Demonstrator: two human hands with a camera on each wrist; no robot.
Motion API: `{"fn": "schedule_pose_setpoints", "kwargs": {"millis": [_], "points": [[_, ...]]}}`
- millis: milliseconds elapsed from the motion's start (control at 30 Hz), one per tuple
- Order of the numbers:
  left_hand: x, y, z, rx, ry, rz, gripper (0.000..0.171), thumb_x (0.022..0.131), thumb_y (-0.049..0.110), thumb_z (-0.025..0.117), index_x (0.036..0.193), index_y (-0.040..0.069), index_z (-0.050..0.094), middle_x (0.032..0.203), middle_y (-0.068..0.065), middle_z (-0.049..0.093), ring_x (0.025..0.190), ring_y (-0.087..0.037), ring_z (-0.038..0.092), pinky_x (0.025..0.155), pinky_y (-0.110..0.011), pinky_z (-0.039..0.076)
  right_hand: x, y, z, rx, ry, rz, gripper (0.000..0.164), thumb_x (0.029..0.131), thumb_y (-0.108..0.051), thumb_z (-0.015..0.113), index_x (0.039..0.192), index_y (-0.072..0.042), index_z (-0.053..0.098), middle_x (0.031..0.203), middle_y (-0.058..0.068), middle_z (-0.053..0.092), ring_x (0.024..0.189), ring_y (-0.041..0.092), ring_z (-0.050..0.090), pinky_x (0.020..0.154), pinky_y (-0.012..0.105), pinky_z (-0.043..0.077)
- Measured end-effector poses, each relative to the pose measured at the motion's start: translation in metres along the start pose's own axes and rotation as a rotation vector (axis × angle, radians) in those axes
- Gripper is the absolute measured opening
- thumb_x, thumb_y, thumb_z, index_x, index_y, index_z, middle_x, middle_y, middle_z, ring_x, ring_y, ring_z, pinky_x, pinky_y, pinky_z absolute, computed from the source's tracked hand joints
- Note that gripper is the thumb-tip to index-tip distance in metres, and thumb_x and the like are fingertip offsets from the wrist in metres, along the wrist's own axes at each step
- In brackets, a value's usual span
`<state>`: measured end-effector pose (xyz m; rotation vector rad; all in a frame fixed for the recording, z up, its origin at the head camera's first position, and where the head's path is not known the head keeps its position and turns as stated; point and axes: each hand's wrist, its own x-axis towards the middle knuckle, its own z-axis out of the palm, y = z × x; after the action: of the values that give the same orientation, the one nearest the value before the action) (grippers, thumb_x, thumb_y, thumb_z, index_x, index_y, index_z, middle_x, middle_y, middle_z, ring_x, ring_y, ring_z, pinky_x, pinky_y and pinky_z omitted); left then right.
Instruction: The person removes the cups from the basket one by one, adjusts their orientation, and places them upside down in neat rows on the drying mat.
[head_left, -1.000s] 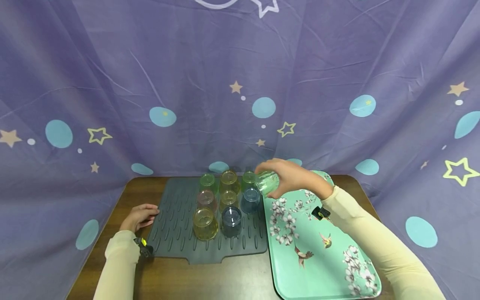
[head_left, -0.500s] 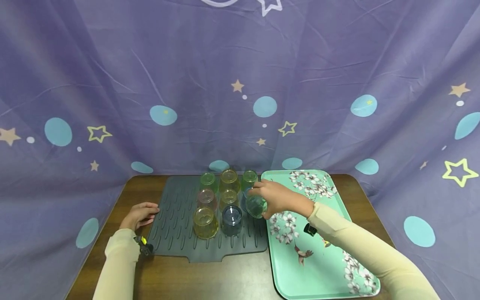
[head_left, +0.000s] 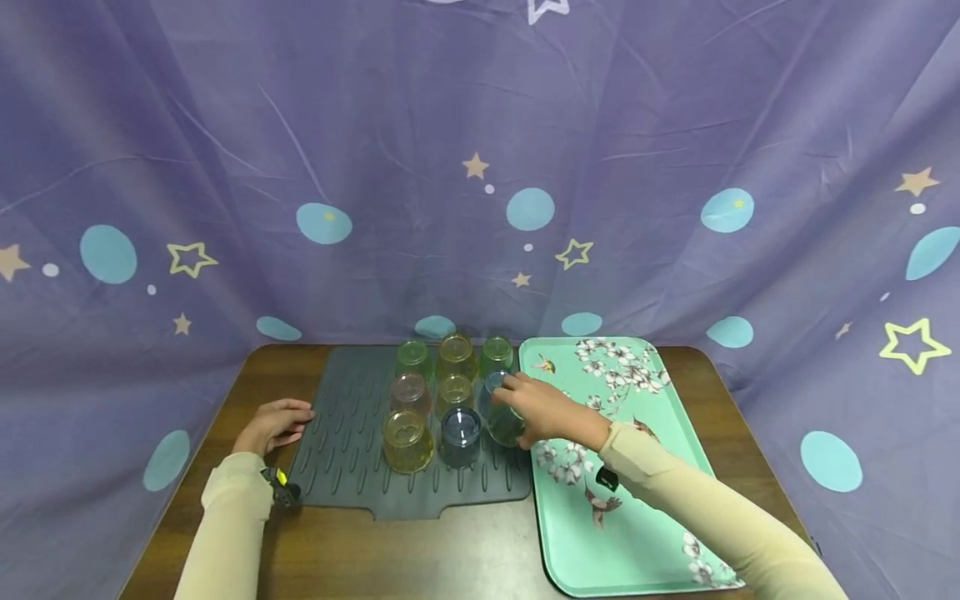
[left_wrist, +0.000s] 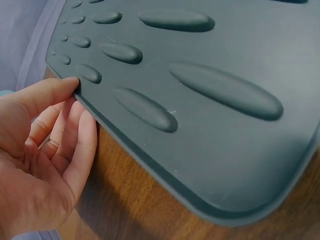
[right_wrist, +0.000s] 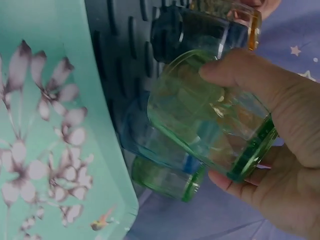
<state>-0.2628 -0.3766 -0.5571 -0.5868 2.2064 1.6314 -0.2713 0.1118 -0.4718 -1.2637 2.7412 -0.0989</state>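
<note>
My right hand point(head_left: 553, 410) grips a pale green glass point(right_wrist: 200, 112), mouth down, at the front right of the dark grey drying mat point(head_left: 341, 450). Thumb and fingers reach around its side near the base. Whether its rim touches the mat I cannot tell. Close by stand a dark blue glass point(head_left: 461, 442) on its left and a light blue glass point(head_left: 495, 383) behind, partly hidden by the hand. My left hand point(head_left: 276, 425) pinches the mat's left edge; in the left wrist view one fingertip point(left_wrist: 70, 86) lies on top and the other fingers curl below the edge.
Upturned glasses form rows on the mat: yellow point(head_left: 407, 446), pink point(head_left: 410, 392), amber point(head_left: 457, 354) and green point(head_left: 412, 357) among them. A mint flowered tray point(head_left: 637, 550) lies right of the mat. Behind the wooden table point(head_left: 465, 558) hangs a purple curtain point(head_left: 405, 167).
My right hand has brought the green glass from above the tray's back left forward and down to the mat's front right, turning it mouth down. The left hand stays at the mat edge.
</note>
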Motion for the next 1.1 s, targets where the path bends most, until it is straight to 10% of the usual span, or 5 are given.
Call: {"fn": "schedule_pose_setpoints", "kwargs": {"millis": [1100], "points": [[-0.002,0.003,0.004,-0.03,0.021,-0.02,0.009,0.096,0.009,0.068,0.105,0.007,0.068,0.074,0.011,0.062,0.068,-0.003,0.059,0.066,-0.019,0.057,0.005,-0.012,0.052,-0.132,0.067,0.017,0.079,0.065,-0.032,0.097,0.132,-0.012,0.06,0.118,0.007,0.061,0.1,0.022,0.06,0.071,0.033,0.058]]}}
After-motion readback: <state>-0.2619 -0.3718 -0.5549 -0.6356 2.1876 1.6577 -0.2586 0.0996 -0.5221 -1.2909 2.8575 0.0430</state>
